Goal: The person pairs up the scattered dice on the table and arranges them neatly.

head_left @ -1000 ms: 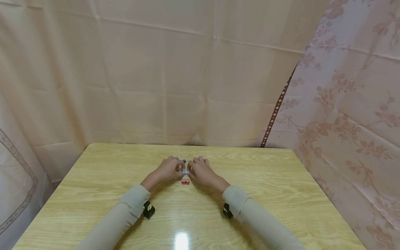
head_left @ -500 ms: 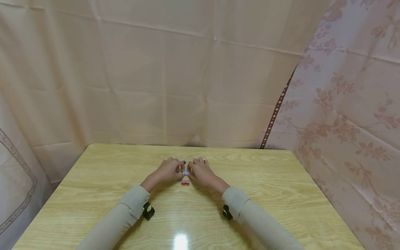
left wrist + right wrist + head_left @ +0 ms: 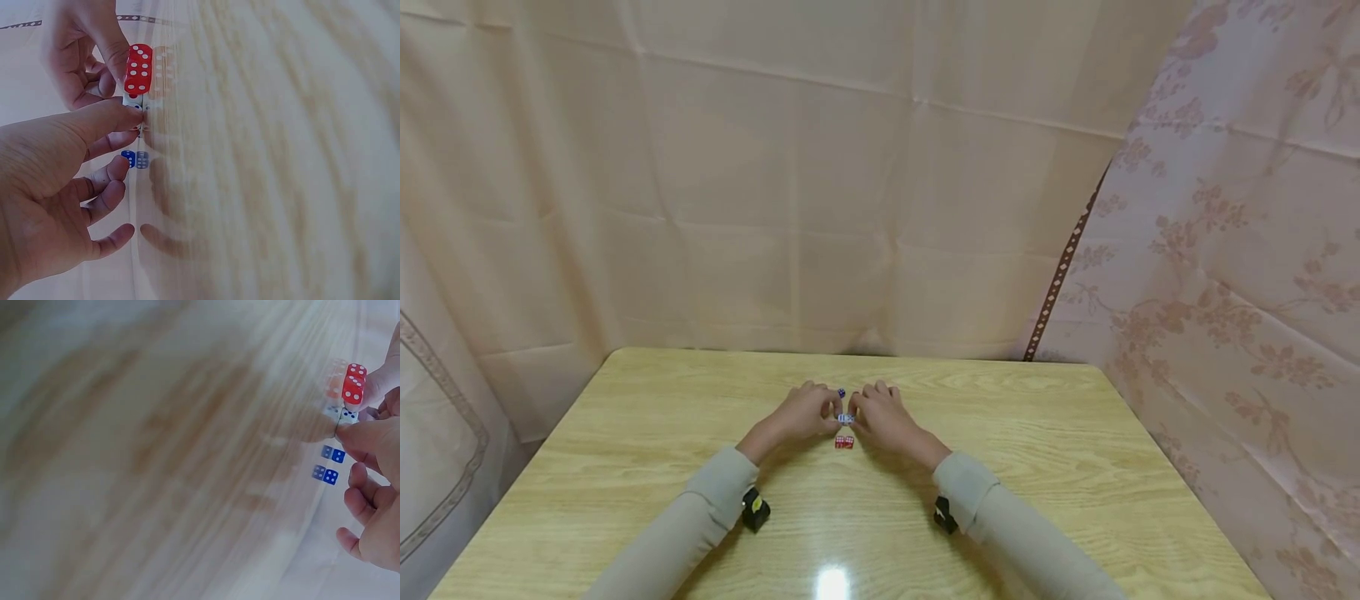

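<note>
A pair of white dice (image 3: 846,419) sits side by side on the table between the two hands. My left hand (image 3: 806,411) pinches them from the left with thumb and index finger. From the right, the thumb and index finger of my right hand (image 3: 882,414) pinch the same pair. Closer to me lie two red dice (image 3: 844,442), touching each other in a row. Beyond the white pair are blue dice, one blue die (image 3: 338,455) apart from another blue die (image 3: 330,476) in the right wrist view. Fingers partly cover the white dice in both wrist views.
The glossy wood-grain table (image 3: 1037,467) reflects the dice and a bright light patch. Beige cloth (image 3: 737,183) hangs behind its far edge, and a floral curtain (image 3: 1247,300) hangs along the right. A black wrist device (image 3: 756,509) sits under the left cuff.
The head view has tilted up slightly, so table and hands sit a little lower in it. Both hands keep their places at the white dice.
</note>
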`<state>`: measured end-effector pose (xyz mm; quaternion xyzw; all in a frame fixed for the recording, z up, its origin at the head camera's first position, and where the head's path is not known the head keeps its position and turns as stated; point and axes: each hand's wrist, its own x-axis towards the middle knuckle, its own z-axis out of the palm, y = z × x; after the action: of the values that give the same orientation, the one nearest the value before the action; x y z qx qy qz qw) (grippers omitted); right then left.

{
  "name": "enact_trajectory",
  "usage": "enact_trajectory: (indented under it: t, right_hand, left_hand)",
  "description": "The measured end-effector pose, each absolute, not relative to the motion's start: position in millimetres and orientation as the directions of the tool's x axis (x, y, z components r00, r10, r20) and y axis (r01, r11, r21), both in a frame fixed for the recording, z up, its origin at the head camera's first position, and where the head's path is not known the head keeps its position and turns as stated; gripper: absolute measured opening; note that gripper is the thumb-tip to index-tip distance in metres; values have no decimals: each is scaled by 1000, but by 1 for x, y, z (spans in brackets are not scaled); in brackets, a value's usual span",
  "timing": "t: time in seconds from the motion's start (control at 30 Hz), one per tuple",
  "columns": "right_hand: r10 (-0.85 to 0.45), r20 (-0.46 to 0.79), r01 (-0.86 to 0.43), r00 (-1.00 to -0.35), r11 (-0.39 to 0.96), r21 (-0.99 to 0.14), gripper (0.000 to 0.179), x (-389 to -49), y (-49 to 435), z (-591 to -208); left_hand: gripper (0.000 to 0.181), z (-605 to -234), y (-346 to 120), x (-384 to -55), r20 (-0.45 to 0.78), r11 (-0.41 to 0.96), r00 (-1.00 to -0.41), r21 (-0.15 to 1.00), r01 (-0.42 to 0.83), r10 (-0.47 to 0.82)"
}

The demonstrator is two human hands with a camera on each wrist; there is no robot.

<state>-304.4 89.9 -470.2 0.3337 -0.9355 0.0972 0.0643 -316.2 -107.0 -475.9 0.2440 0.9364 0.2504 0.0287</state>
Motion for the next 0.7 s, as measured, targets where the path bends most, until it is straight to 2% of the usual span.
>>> enact_trajectory:
  t: [0.17, 0.7]
  right_hand:
    - [-599, 169, -620, -783, 772, -137, 11, -303, 89, -470]
    - [-563, 121, -574, -818, 783, -241, 14, -298, 90, -467]
  left_hand:
    - [11, -476, -108, -316, 81, 742, -874, 496, 452, 479]
    - [10, -470, -109, -314, 71, 742, -870, 493, 455, 487]
